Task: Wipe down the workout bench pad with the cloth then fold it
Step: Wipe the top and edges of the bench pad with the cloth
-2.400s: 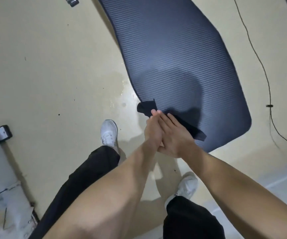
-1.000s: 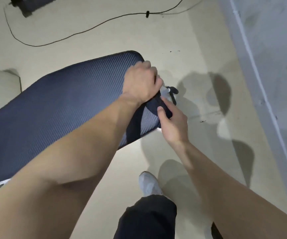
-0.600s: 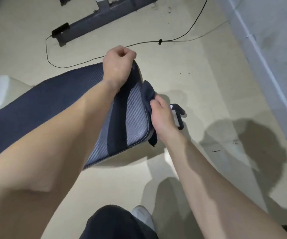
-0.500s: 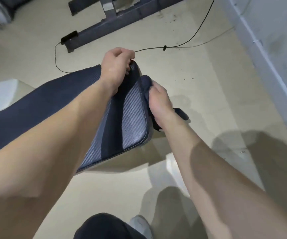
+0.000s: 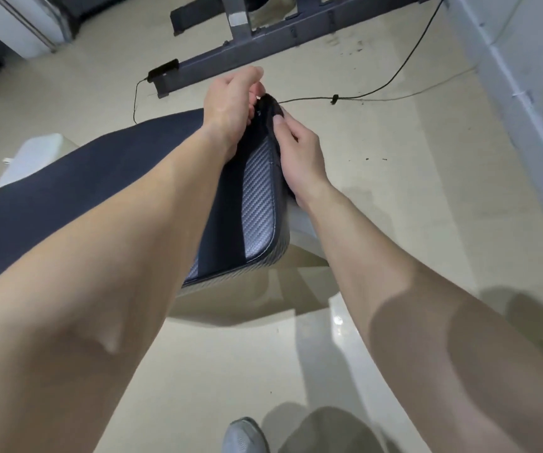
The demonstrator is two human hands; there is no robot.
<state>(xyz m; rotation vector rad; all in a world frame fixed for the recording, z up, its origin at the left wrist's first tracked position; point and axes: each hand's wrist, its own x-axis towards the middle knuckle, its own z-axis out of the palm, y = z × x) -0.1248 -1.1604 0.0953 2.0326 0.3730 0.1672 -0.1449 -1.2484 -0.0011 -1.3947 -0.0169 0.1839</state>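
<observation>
Cloth lies as long dark strip across end of bench pad, running away from you. Far end bunched between both hands: your left hand pinches it, right hand grips beside.

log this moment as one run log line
stage: cloth handling | left hand: pinching cloth | right hand: gripping cloth at pad edge | bench pad: cloth strip draped across

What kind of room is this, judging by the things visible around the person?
Probably a home gym or a small workout room. A padded bench pad with a carbon-weave cover stands in front, a dark steel equipment frame rests on the bare floor, and a loose cable runs beside it.
</observation>
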